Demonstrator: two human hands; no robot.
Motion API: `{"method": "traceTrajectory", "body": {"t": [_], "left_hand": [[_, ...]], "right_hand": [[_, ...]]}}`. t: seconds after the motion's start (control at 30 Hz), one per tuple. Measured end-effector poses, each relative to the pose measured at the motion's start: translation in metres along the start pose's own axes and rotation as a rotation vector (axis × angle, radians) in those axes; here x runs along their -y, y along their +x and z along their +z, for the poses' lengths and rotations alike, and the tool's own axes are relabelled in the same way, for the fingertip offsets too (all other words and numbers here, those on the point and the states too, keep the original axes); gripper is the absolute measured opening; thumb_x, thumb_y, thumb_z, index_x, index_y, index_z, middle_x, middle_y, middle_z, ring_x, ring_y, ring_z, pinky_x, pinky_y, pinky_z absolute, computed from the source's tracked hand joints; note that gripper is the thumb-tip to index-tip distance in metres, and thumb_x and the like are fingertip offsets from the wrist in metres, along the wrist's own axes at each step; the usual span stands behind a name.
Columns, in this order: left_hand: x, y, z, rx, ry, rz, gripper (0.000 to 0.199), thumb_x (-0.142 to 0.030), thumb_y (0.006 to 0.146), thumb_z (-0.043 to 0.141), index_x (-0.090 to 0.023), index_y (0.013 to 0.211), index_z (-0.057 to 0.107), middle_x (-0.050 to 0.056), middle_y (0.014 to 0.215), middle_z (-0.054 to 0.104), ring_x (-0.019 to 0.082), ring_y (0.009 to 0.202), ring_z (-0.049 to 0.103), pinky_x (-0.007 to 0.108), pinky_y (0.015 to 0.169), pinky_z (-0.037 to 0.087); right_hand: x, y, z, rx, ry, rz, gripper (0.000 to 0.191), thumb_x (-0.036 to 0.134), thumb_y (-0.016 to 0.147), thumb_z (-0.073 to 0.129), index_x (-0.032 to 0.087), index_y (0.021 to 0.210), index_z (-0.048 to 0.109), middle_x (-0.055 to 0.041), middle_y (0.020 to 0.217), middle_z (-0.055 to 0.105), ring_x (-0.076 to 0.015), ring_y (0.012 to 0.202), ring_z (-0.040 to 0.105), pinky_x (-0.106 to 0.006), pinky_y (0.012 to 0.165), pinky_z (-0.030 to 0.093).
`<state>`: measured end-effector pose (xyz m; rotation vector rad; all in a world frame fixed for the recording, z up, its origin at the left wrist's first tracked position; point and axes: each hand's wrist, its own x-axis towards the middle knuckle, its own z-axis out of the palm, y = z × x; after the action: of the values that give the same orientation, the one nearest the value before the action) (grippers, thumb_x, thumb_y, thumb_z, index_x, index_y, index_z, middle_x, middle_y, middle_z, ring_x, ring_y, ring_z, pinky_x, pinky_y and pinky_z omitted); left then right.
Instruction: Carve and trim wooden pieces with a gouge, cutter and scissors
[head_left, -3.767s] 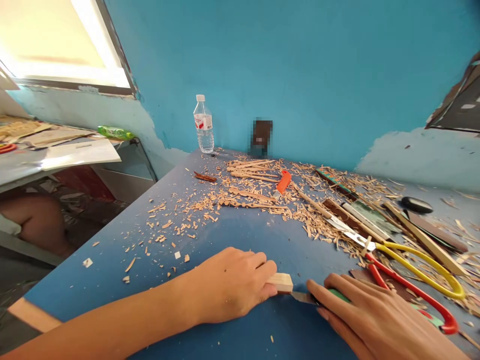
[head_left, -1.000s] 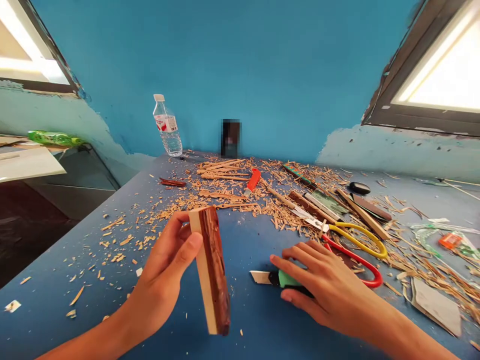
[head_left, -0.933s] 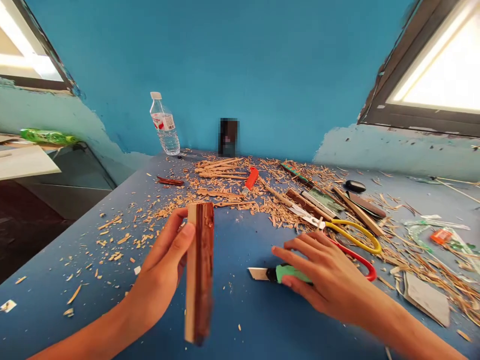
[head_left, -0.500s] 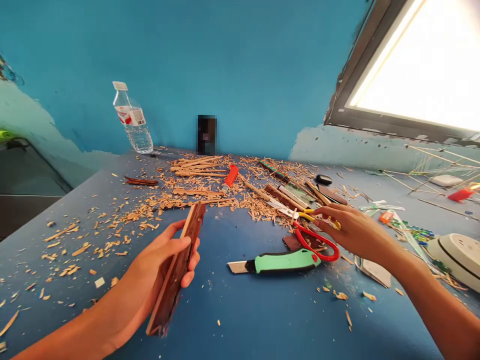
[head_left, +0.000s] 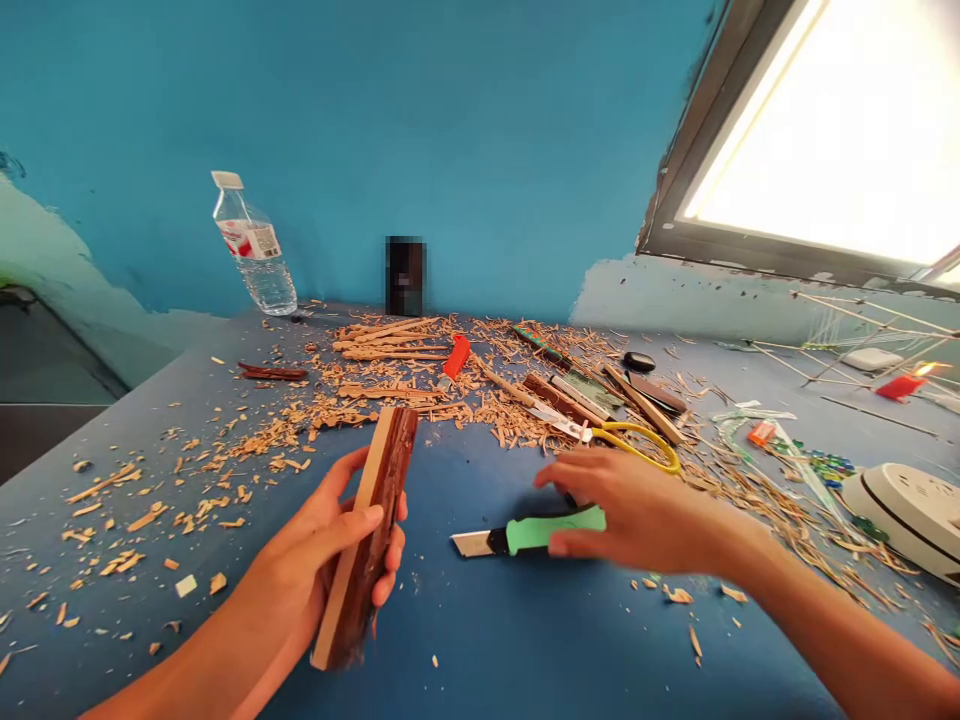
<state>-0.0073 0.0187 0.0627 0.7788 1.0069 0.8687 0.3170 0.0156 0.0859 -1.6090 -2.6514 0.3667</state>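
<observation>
My left hand (head_left: pixel 330 560) is closed around a strip of wood (head_left: pixel 369 535), with a pale cut face on one side and dark reddish-brown bark on the other. It is held tilted above the blue table, thumb across the pale face. My right hand (head_left: pixel 626 510) is open and slightly blurred, over the back of a green and black utility knife (head_left: pixel 551 530), thumb and fingers apart around its handle. Whether they touch it I cannot tell. The knife's blade points left. Behind my right hand lie yellow-handled scissors (head_left: pixel 645 445).
Wood shavings (head_left: pixel 281 430) cover much of the table (head_left: pixel 465 640). Carved sticks (head_left: pixel 390 340), a red-handled cutter (head_left: pixel 456 358) and a water bottle (head_left: pixel 256 255) are farther back. At right are a white round-edged device (head_left: pixel 907 515) and a thin stick frame (head_left: pixel 877 330).
My right hand has moved left and nearer, from the scissors to the knife's handle. The red-handled loop and nearby scraps are no longer visible there. The wood strip has turned, showing more pale face.
</observation>
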Motion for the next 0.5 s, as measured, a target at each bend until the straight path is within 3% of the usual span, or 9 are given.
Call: {"method": "traceTrajectory", "body": {"t": [0.1, 0.2, 0.33, 0.43, 0.5], "left_hand": [[0.005, -0.001, -0.005, 0.068, -0.015, 0.025, 0.071, -0.035, 0.079, 0.085, -0.039, 0.134, 0.04, 0.0, 0.095, 0.067, 0.019, 0.062, 0.065, 0.033, 0.05, 0.059], [0.011, -0.003, -0.01, 0.152, 0.026, 0.037, 0.057, -0.035, 0.09, 0.075, -0.04, 0.132, 0.038, -0.001, 0.098, 0.067, 0.02, 0.064, 0.069, 0.037, 0.057, 0.061], [0.008, -0.011, 0.001, 0.203, 0.13, 0.105, 0.036, -0.03, 0.094, 0.065, -0.031, 0.123, 0.044, -0.001, 0.095, 0.068, 0.018, 0.072, 0.07, 0.036, 0.073, 0.061], [0.003, -0.022, 0.019, 0.201, 0.192, 0.078, 0.036, -0.028, 0.091, 0.065, -0.03, 0.122, 0.046, -0.001, 0.087, 0.068, 0.019, 0.071, 0.066, 0.034, 0.068, 0.06], [0.004, -0.031, 0.029, 0.162, 0.256, 0.093, 0.037, -0.031, 0.09, 0.069, -0.031, 0.121, 0.049, -0.003, 0.075, 0.062, 0.017, 0.063, 0.059, 0.029, 0.061, 0.056]], "right_hand": [[0.023, -0.002, 0.018, 0.058, 0.02, -0.014, 0.031, 0.05, 0.092, 0.076, 0.024, 0.107, 0.067, -0.0033, 0.102, 0.071, -0.025, 0.092, 0.066, -0.037, 0.077, 0.049], [0.024, -0.007, 0.025, 0.018, 0.082, -0.036, 0.022, 0.045, 0.103, 0.063, 0.023, 0.102, 0.062, -0.0038, 0.098, 0.069, -0.0233, 0.089, 0.065, -0.037, 0.076, 0.049], [0.035, -0.018, 0.023, -0.244, 0.221, -0.113, 0.025, 0.044, 0.11, 0.046, 0.026, 0.128, 0.051, -0.005, 0.109, 0.069, -0.0195, 0.089, 0.067, -0.031, 0.074, 0.053], [0.057, -0.019, 0.023, -0.471, 0.151, -0.2, 0.03, 0.041, 0.11, 0.045, 0.025, 0.135, 0.044, -0.0064, 0.109, 0.07, -0.0197, 0.089, 0.069, -0.031, 0.073, 0.054], [0.07, -0.017, 0.026, -0.587, 0.046, -0.243, 0.03, 0.041, 0.109, 0.047, 0.022, 0.131, 0.045, -0.0058, 0.098, 0.07, -0.0206, 0.079, 0.067, -0.034, 0.069, 0.054]]}}
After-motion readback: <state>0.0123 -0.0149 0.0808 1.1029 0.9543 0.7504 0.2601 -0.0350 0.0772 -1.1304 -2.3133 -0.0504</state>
